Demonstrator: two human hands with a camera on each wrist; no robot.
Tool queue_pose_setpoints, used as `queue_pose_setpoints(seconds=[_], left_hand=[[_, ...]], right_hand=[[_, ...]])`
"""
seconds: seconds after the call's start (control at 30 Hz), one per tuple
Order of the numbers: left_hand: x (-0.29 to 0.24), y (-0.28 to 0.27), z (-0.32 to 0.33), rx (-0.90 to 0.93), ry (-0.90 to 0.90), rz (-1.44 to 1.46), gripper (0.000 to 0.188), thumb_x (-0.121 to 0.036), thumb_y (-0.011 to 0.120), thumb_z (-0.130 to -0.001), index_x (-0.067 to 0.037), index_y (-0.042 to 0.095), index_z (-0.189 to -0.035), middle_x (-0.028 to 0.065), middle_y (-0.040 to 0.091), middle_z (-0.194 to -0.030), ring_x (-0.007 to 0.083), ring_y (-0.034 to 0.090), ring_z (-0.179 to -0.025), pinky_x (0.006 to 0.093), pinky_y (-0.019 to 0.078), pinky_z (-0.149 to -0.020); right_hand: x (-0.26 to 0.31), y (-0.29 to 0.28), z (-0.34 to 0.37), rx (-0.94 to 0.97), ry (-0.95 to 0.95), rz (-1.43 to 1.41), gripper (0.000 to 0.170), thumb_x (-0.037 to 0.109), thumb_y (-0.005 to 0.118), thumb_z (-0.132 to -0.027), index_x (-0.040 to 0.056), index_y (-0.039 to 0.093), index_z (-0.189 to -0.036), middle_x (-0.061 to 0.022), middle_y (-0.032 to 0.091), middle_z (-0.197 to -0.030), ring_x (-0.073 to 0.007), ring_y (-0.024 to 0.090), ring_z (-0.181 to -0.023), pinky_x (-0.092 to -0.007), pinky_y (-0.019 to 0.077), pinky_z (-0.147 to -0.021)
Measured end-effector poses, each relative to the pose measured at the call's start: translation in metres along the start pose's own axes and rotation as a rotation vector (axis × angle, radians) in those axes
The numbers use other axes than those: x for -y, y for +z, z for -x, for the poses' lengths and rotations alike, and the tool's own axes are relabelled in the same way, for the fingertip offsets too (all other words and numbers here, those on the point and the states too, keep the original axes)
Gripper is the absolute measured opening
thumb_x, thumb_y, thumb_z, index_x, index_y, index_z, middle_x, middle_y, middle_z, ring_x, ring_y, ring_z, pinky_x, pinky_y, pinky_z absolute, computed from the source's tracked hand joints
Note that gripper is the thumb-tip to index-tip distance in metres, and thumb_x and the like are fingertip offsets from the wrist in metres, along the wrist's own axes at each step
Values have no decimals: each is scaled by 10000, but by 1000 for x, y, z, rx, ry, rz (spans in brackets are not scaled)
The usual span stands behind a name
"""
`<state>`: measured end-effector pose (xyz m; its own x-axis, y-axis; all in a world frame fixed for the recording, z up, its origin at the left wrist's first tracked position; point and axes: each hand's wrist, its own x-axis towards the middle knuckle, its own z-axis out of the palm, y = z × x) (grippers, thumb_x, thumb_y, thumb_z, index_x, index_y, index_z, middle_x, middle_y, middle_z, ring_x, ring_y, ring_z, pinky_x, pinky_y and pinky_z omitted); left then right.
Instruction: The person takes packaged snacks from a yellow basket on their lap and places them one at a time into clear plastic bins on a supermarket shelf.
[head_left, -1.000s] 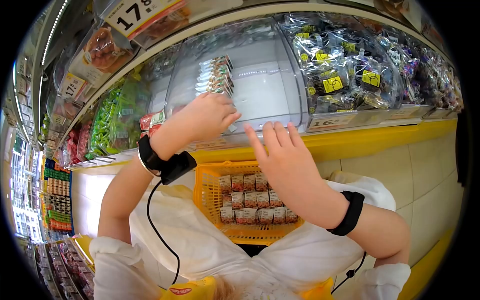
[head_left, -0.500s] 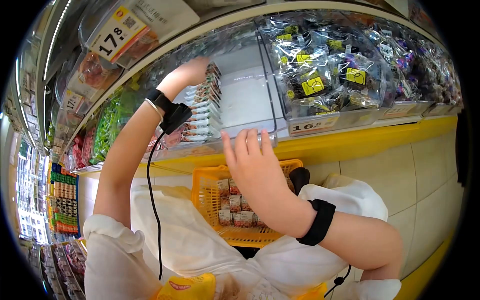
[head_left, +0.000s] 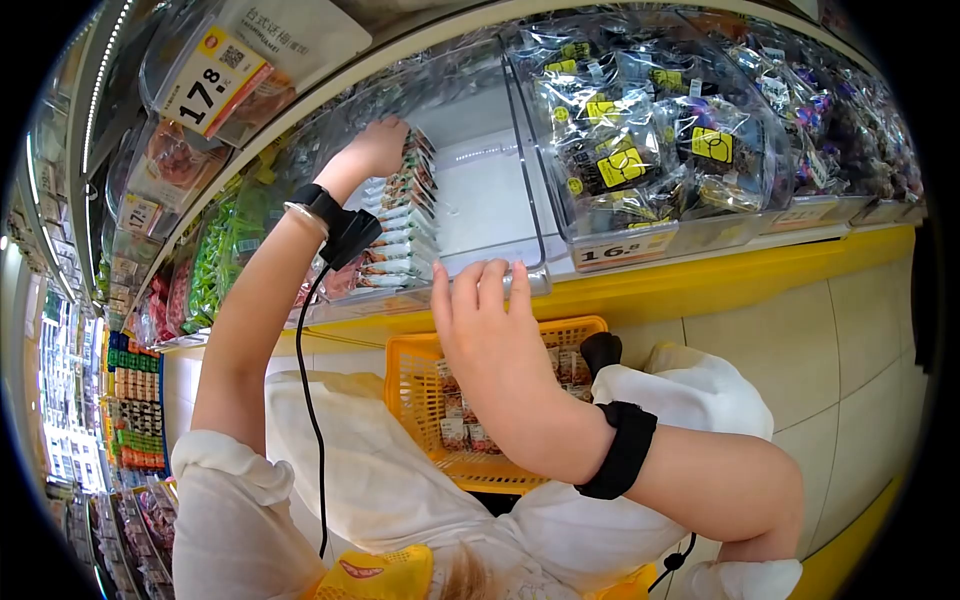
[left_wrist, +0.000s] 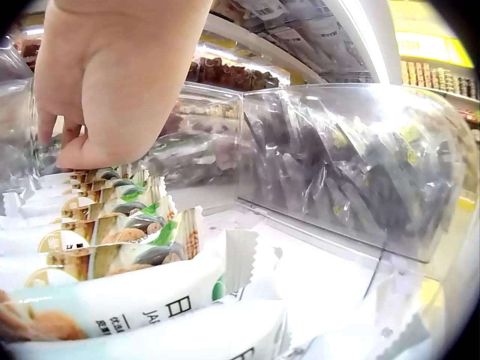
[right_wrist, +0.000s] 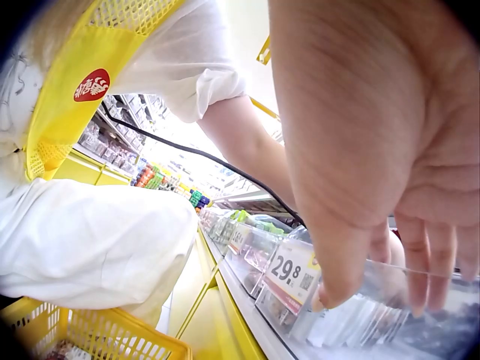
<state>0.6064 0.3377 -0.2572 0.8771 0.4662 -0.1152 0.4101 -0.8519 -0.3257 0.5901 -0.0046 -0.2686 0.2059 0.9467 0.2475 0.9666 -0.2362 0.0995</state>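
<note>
A row of small snack packets (head_left: pixel 408 205), white with printed nuts and green leaves, stands packed on edge along the left side of a clear plastic bin (head_left: pixel 490 180). My left hand (head_left: pixel 376 150) is at the far end of this row. In the left wrist view the bent fingers of the left hand (left_wrist: pixel 112 90) reach down among the rearmost packets (left_wrist: pixel 127 195); their tips are hidden, and I cannot tell whether they hold one. At the bin's front rim rests my right hand (head_left: pixel 497 345), fingers extended over the edge. The right wrist view has its thumb (right_wrist: pixel 334 277) outside the front wall.
Below, a yellow basket (head_left: pixel 400 370) with several small packets stands between the person's knees. Right of the bin is another bin of dark clear-wrapped packs (head_left: pixel 640 130). Green packs (head_left: pixel 222 235) lie to the left. A price card (head_left: pixel 215 80) overhangs at upper left.
My left hand has moved from the row's near end to its far end. The packets now reach the front rim. My right hand has shifted left in view, still at the rim.
</note>
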Motion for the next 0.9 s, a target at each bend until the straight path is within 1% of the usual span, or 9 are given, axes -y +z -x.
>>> queue_pose_setpoints(seconds=[0.13, 0.33, 0.4, 0.53, 0.63, 0.73, 0.8, 0.83, 0.9], left_hand=[[1, -3, -3, 79, -50, 81, 444, -41, 525, -800, 20, 518, -1240, 262, 485, -1324, 442, 495, -1195, 457, 432, -998], [3, -1, -6, -1, -22, 134, 381, -164, 450, -887, 26, 539, -1206, 267, 524, -1277, 448, 541, -1132, 480, 432, -986], [2, -4, -8, 39, -42, 126, 425, -194, 435, -902, 6, 492, -1273, 266, 536, -1252, 436, 512, -1156, 479, 416, -973], [5, 1, -10, 39, -51, 95, 422, -150, 451, -882, 3, 485, -1274, 259, 526, -1276, 435, 509, -1160, 478, 417, -968], [5, -6, -9, 50, 16, 73, 436, -91, 484, -845, -12, 481, -1274, 264, 559, -1233, 444, 531, -1123, 485, 434, -929], [2, -11, -12, 174, -37, 61, 457, -56, 522, -812, -23, 486, -1266, 274, 599, -1155, 457, 553, -1077, 493, 447, -889], [5, -10, -16, 193, -11, 41, 523, -52, 567, -763, -17, 514, -1283, 237, 615, -1190, 417, 573, -1113, 460, 477, -910], [7, -8, -16, 193, -10, 42, 523, -52, 567, -763, -17, 514, -1283, 237, 615, -1190, 417, 573, -1113, 460, 477, -910], [9, -6, -16, 192, 5, 66, 449, -63, 548, -806, -26, 496, -1251, 275, 610, -1138, 457, 556, -1075, 493, 452, -878]], right_hand=[[-2, 0, 1, -1, -13, -3, 550, 196, 481, -903, 61, 407, -1432, -197, 509, -1252, -365, 442, -1215, -524, 290, -1095], [-1, 2, 1, -15, -18, 14, 555, 200, 481, -902, 67, 406, -1436, -194, 508, -1243, -362, 444, -1208, -517, 294, -1091], [-1, 2, 0, -17, -4, 18, 560, 199, 481, -900, 67, 402, -1438, -194, 504, -1242, -361, 444, -1205, -516, 295, -1091], [-3, 3, 1, -18, -26, 25, 565, 201, 483, -897, 64, 398, -1439, -196, 501, -1243, -362, 444, -1203, -518, 297, -1089], [-4, 1, 1, -7, -29, 37, 576, 206, 485, -896, 58, 388, -1444, -201, 490, -1251, -360, 437, -1211, -520, 297, -1088], [-5, 1, 1, -8, -41, 53, 570, 212, 485, -897, 54, 394, -1438, -197, 510, -1239, -362, 453, -1200, -523, 306, -1079], [-7, 3, -3, -106, -46, 21, 489, 197, 507, -877, 31, 502, -1336, -187, 578, -1123, -347, 525, -1095, -507, 366, -1015], [-8, 4, -7, -105, -46, 22, 489, 197, 507, -877, 31, 502, -1336, -187, 578, -1123, -347, 525, -1095, -507, 366, -1015], [-11, 9, -16, -186, -67, -69, 287, 180, 557, -826, 41, 645, -1062, -130, 647, -898, -281, 610, -891, -438, 451, -853]])
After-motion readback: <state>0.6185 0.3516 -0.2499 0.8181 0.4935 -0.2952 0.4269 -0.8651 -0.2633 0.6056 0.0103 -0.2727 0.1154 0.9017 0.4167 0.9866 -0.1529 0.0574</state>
